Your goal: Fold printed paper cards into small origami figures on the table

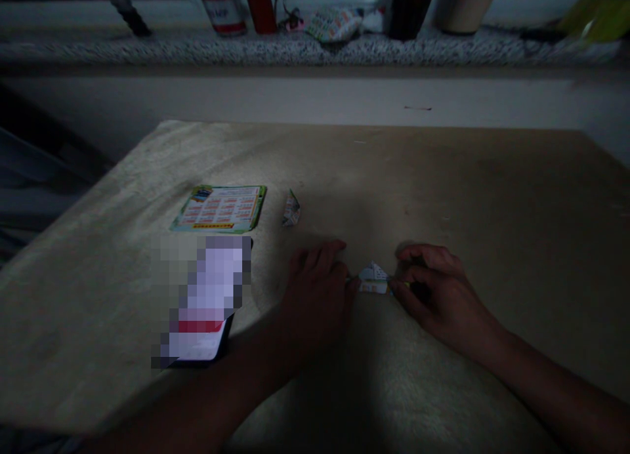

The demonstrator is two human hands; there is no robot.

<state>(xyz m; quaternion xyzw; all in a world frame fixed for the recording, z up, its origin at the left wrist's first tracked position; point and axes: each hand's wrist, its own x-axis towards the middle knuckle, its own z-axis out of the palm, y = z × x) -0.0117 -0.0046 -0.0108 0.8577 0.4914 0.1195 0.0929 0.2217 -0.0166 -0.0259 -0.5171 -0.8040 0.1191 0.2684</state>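
Note:
A small piece of printed paper (pixel 374 287), folded to a peak at the top with a flat strip below, lies low on the table between my hands. The thumb and forefinger of my left hand (pixel 319 287) close on its left end, while the other fingers rest toward the table. At the opposite end, my right hand (pixel 438 287) pinches the paper between thumb and fingertips. Part of each end is hidden by the fingers. A second folded paper piece (pixel 291 210) sits apart, beyond my left hand.
Left of the hands lies a lit phone (pixel 209 296), its screen blurred out. Behind it is a stack of printed cards (pixel 221 208). On the speckled stone sill (pixel 275 50) stand a red-and-white can (pixel 224 8), a dark bottle (pixel 409 8) and a crumpled printed packet (pixel 335 24).

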